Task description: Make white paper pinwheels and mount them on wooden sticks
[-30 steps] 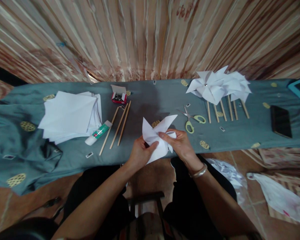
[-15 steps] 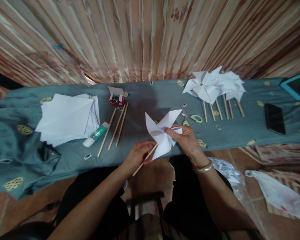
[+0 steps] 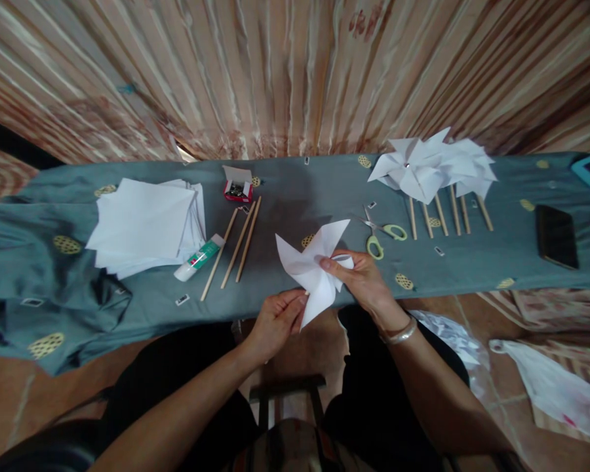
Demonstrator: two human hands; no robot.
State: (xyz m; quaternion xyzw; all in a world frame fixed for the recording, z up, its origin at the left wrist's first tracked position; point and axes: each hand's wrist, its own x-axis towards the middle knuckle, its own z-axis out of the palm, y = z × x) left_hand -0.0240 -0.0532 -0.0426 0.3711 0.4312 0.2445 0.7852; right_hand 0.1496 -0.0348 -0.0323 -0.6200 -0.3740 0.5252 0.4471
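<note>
A white paper pinwheel (image 3: 314,262) is held above the front edge of the cloth-covered table. My right hand (image 3: 364,278) is closed on its right side, with the thumb pressed on the middle of the paper. Beside the lower left blade, my left hand (image 3: 280,318) is closed around a wooden stick, which the fingers now hide almost entirely. How the stick meets the pinwheel cannot be seen. Green-handled scissors (image 3: 376,236) lie open on the cloth, just beyond my right hand.
At left lie a stack of white paper (image 3: 140,219), a glue tube (image 3: 199,259) and three wooden sticks (image 3: 238,249). Behind them stands an open box of small metal pins (image 3: 238,190). Several finished pinwheels (image 3: 417,164) lie back right, near a black phone (image 3: 556,236).
My left hand has turned so its fingers cover the stick that showed before. The pinwheel has tilted slightly and shifted left, uncovering more of the scissors. The whole view has moved a little.
</note>
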